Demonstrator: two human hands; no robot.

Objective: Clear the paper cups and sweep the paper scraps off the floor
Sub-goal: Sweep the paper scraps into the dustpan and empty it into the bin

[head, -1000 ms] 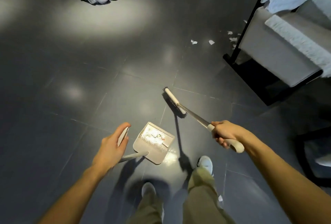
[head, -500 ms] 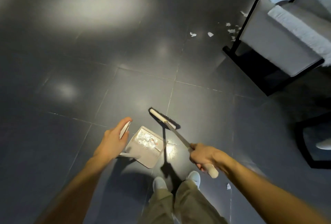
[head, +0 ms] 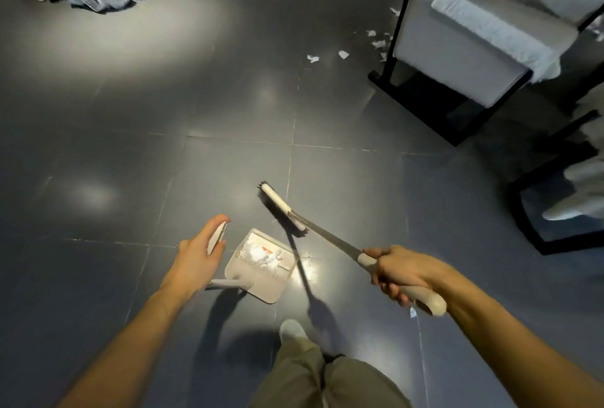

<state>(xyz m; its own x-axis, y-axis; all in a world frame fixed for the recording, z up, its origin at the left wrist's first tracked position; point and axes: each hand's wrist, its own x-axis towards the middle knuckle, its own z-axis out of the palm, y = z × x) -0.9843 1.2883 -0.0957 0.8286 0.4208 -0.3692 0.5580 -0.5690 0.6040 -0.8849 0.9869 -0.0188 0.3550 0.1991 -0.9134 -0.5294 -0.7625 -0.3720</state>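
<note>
Paper scraps (head: 312, 58), 1 broom (head: 284, 210), 1 dustpan (head: 268, 291)

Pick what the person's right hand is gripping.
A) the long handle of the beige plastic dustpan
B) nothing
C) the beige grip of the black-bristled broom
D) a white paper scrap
C: the right hand curls round the beige grip of the black-bristled broom; the left hand holds the handle of the beige plastic dustpan.

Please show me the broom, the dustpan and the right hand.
broom (head: 282, 207), head view, white bar of its head
dustpan (head: 263, 290), head view, bare rear of its tray
right hand (head: 402, 272), head view, its knuckles
</note>
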